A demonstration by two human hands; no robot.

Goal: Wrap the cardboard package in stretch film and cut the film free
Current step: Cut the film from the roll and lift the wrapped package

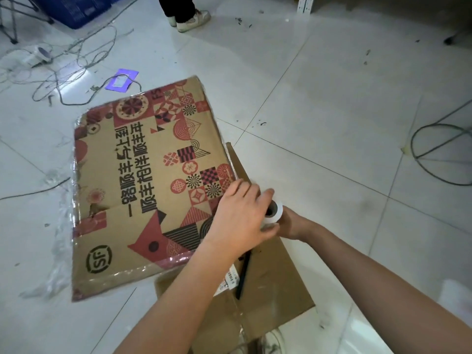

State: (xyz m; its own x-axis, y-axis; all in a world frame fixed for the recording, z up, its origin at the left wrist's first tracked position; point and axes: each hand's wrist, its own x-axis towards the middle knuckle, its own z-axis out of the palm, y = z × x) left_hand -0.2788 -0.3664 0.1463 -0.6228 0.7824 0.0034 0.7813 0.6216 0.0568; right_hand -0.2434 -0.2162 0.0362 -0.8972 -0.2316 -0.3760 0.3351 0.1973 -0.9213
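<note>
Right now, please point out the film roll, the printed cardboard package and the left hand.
film roll [272,213], head view, on its white end beside the dark core.
printed cardboard package [143,180], head view, on its top face.
left hand [238,215], head view, on the back of the hand.

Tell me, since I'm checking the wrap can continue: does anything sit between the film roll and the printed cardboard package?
Nothing visible does. The film roll, gripped by the left hand and right hand, sits right at the cardboard package edge, above a plain cardboard sheet.
</note>
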